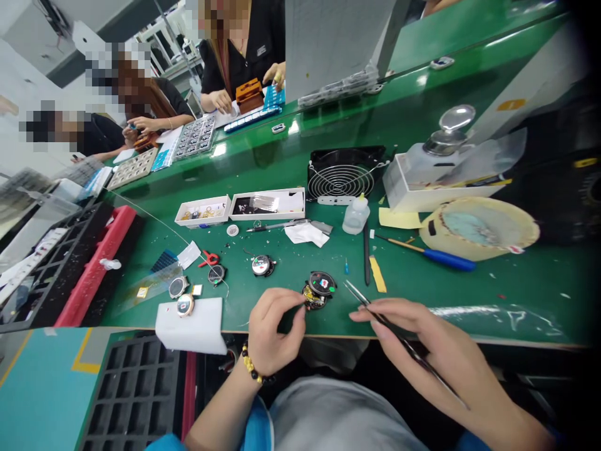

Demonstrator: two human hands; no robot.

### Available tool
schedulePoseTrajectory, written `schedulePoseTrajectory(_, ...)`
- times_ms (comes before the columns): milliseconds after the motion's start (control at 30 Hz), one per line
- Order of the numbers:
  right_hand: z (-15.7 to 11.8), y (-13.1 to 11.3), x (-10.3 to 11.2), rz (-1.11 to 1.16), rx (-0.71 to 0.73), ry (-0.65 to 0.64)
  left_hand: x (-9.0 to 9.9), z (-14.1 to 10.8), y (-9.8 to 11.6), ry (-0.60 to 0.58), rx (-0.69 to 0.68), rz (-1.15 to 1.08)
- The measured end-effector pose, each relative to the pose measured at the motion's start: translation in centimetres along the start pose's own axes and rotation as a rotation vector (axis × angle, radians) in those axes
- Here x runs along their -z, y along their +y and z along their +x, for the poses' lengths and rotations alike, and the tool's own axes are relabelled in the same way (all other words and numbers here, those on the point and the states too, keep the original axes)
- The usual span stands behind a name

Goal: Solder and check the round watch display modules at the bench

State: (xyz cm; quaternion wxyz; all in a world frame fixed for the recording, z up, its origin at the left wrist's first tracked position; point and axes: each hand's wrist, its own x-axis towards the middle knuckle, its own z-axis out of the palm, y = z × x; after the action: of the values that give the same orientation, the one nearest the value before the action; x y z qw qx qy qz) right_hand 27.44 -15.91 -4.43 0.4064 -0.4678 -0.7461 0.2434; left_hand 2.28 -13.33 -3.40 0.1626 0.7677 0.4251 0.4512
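Observation:
In front of me is an opened round smartwatch, its dark upper half lifted over a lower part with gold-coloured insides. My left hand is closed in a pinch at the watch's left edge. My right hand grips a pair of metal tweezers, whose tips point toward the watch from the right, apart from it. To the left lie another round watch piece, a dark round watch, a silver-rimmed watch and a gold-rimmed watch on a white block.
Behind the watches stand two white parts trays, a fan and a small bottle. A blue-handled screwdriver leans by a cream-coloured bowl. Red pliers lie left. Co-workers sit across the green table.

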Motion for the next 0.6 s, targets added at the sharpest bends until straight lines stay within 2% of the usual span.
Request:
schedulePoseTrajectory(67,-0.7,-0.2,0.0,-0.022,0.029,-0.031,0.2,-0.4,0.6,-0.004,-0.065,-0.007)
schedulePoseTrajectory(200,-0.5,-1.9,-0.5,0.053,0.191,-0.131,0.1,-1.1,2.2,-0.192,-0.196,0.024)
schedulePoseTrajectory(333,0.6,-3.6,-1.2,0.094,0.314,-0.153,-0.2,-1.3,2.8,-0.284,-0.207,0.000)
schedulePoseTrajectory(467,0.3,-3.2,-0.9,0.030,0.269,-0.166,0.4,-1.3,2.5,-0.284,-0.102,-0.041)
schedulePoseTrajectory(533,-0.4,-2.0,0.4,-0.045,0.198,-0.143,0.9,-1.3,2.1,-0.235,0.035,-0.082)
schedulePoseTrajectory(600,-1.0,-0.6,2.5,-0.135,0.045,-0.051,1.4,-1.4,1.6,-0.172,0.194,-0.135)
